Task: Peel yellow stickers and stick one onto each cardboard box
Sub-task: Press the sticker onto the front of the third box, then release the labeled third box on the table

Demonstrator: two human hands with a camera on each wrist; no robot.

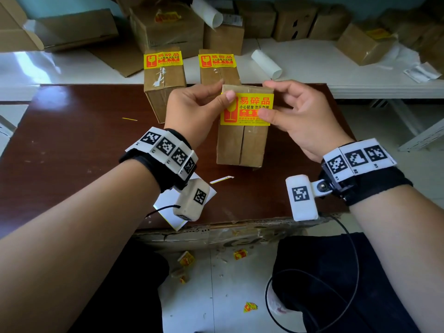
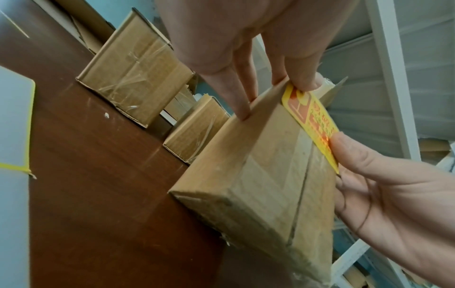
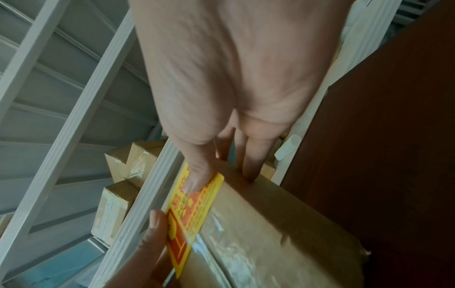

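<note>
Three boxes: three cardboard boxes stand on a dark brown table (image 1: 72,131); the nearest box (image 1: 241,145) is the landmark for every place below.
Nearest box: upright, taped along its middle seam, between the two hands.
Yellow sticker (image 1: 247,109): held flat over the upper front of the nearest box, red print facing the person. The wrist views show its lower edge standing off the cardboard; whether its top edge has stuck, I cannot tell.
Left hand (image 1: 192,104): its thumb and fingers pinch the sticker's upper left corner, and other fingertips rest on the left edge of the nearest box.
Right hand (image 1: 295,111): its thumb and fingers pinch the sticker's right side, with fingertips touching the top right edge of the nearest box.
Left labelled box (image 1: 164,80): behind the nearest box and to its left, a yellow sticker across its top.
Middle labelled box (image 1: 218,68): directly behind the nearest box, also wearing a yellow sticker.
Backing sheet (image 1: 173,212): white paper with a yellow edge, in front of the nearest box and to its left, partly under the left wrist camera.
More boxes (image 1: 168,27): piled far behind the nearest box, on a white surface.
Floor scraps (image 1: 186,258): crumpled yellow pieces lie on the floor, in front of the nearest box, below the table's edge.
</note>
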